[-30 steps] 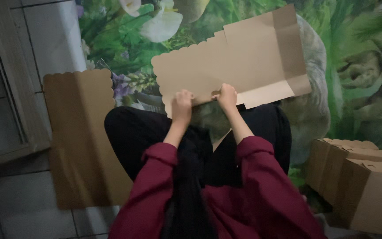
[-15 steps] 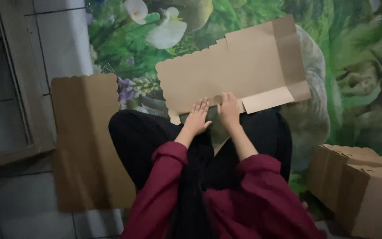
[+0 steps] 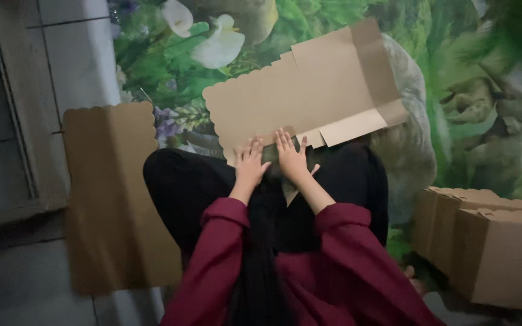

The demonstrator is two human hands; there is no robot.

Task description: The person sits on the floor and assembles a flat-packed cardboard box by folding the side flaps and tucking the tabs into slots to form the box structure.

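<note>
- Underneath you lies a floor mat (image 3: 454, 90) printed with green leaves, white flowers and grey rock shapes; at 9 o'clock it gives way to pale floor tiles (image 3: 74, 54) and a weathered wooden frame (image 3: 13, 121).
- You sit with your dark-trousered legs (image 3: 194, 187) folded at the middle of the view, and your maroon sleeves (image 3: 345, 265) reach up from 6 o'clock.
- At 12 o'clock, a flat cardboard box blank (image 3: 309, 96) with a scalloped left edge lies across your knees and the mat, tilted so its right end rises toward 1 o'clock; a paler flap is folded back along its lower right edge.
- At 8 o'clock, a stack of flat cardboard sheets (image 3: 110, 199) with a scalloped top edge rests on the tiles, just beside your leg.
- At 4 o'clock, two assembled cardboard boxes (image 3: 490, 247) stand touching each other.
- Your right hand (image 3: 291, 157) presses flat, fingers spread, on the blank's lower edge.
- Your left hand (image 3: 250, 163) lies just beside it, fingers likewise spread and flat on the same edge; neither hand grips anything.
</note>
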